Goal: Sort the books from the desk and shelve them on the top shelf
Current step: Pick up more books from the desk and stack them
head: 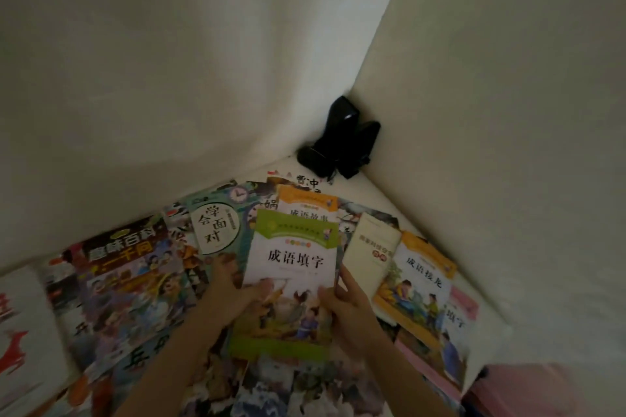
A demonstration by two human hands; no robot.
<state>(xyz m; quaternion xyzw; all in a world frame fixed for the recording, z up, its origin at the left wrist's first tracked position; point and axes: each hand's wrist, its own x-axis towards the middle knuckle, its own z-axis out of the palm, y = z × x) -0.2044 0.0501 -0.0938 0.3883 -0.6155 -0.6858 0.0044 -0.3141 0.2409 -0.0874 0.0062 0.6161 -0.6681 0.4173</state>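
Observation:
A green-and-white book point(291, 267) is held up over the spread of books on the white desk point(369, 195). My left hand point(230, 294) grips its left edge, thumb on the cover. My right hand point(345, 301) grips its right edge, thumb on the cover too. Right behind it lies an orange-topped book point(306, 206). A teal book point(216, 223) sits to the left, a dark colourful book point(125, 267) further left. To the right lie a cream book point(369, 247), an orange book point(420, 284) and a pink book point(457, 325).
A black object point(338, 142) stands in the corner where the two white walls meet. More picture books overlap across the near part of the desk point(298, 389). A white book with red marks point(17, 342) lies at the far left.

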